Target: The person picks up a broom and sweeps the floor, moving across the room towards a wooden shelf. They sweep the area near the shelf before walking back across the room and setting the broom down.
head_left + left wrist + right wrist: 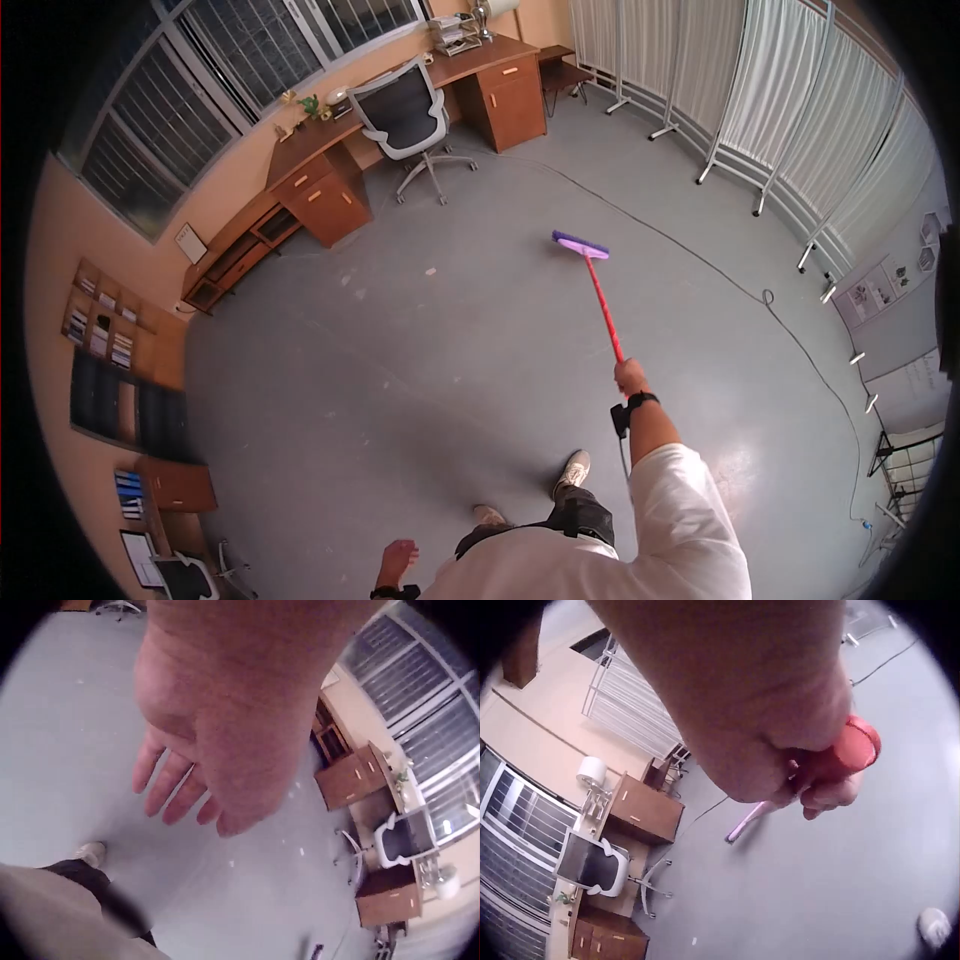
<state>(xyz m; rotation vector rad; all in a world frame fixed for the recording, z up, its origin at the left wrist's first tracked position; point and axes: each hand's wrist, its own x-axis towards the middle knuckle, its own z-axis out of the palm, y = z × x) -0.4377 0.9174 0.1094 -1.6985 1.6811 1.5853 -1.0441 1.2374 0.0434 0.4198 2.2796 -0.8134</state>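
Note:
My right hand (630,377) grips the red handle (606,308) of a broom near its upper end, arm stretched forward. The broom's purple head (582,246) is farther ahead, close over the grey floor, with dark bristles along its far side. In the right wrist view the fingers curl round the handle, and its red end cap (859,744) sticks out of the fist. My left hand (398,562) hangs low beside the body and holds nothing. Its fingers (174,784) are loose and slightly spread in the left wrist view.
Pale scraps (431,272) dot the grey floor (480,340). A cable (680,243) runs across it on the right. Wooden desks (510,100) and an office chair (405,115) stand under the windows. White folding screens (765,100) line the right back. My shoe (573,468) is below.

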